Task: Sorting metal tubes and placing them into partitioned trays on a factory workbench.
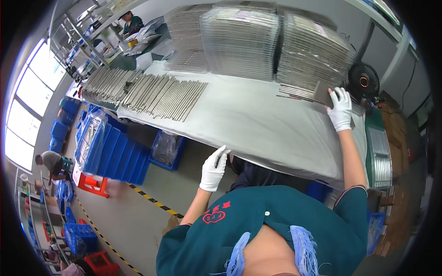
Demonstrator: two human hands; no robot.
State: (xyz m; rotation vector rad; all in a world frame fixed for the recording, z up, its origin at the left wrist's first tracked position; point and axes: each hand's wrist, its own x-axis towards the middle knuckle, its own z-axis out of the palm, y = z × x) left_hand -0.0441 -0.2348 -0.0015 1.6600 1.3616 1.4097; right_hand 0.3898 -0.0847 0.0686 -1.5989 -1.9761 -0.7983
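My right hand (340, 110), in a white glove, is at the right end of the cloth-covered table (258, 115). Its fingers close on the edge of a flat grey rectangular plate (322, 92). Beside that plate, a few thin metal rods (294, 91) lie at the foot of a tall stack. My left hand (213, 171), also white-gloved, hovers by the table's near edge. Its fingers are stretched out and nothing shows in them. A long row of slim silver metal rods (165, 96) lies side by side on the table's left part.
Tall stacks of clear trays (241, 41) line the table's back. A black fan (363, 79) stands at the right end. Below left are blue bins (122, 154) and a red stool (92, 184). Other people (55, 163) work farther off on the left.
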